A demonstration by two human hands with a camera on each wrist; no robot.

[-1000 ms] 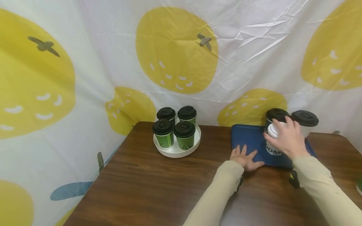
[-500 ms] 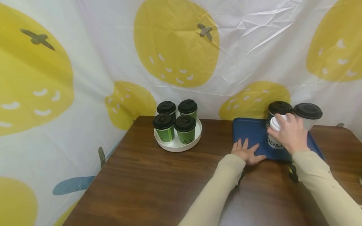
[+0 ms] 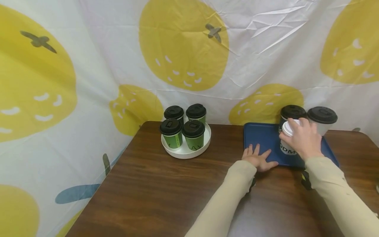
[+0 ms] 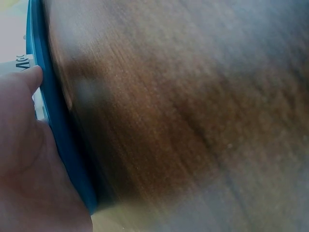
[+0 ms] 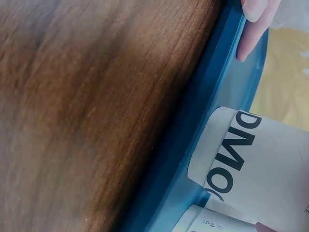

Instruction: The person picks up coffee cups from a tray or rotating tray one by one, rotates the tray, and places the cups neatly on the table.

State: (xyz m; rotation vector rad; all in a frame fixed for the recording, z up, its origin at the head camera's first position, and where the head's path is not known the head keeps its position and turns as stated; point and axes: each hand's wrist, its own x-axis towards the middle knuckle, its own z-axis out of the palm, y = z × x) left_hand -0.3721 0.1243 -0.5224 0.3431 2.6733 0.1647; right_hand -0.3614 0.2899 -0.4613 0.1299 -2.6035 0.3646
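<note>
My left hand [image 3: 257,160], fingers spread, rests at the front left corner of the blue tray [image 3: 262,133]; in the left wrist view its palm lies along the tray's raised rim [image 4: 58,113]. My right hand [image 3: 307,140] grips a white paper coffee cup [image 3: 286,146] by its upper part, fingers around the white lid. That cup stands upright near the tray's front and bears black letters, seen close in the right wrist view. Behind it are a dark cup with a black lid [image 3: 293,112] and a pale cup with a dark lid [image 3: 322,115]. Another white cup [image 5: 212,222] sits beside the lettered one, hidden by my right hand in the head view.
To the left, a round white tray [image 3: 185,156] carries several green paper cups [image 3: 194,142] with black lids. A white curtain [image 3: 103,49] with yellow fruit prints hangs behind the brown wooden table [image 3: 165,194]. Something pale shows at the far right edge.
The whole head view has shifted a little. My right hand's fingers have come closer around the white lid. Over the last half second both hands and the cups stay almost still.
</note>
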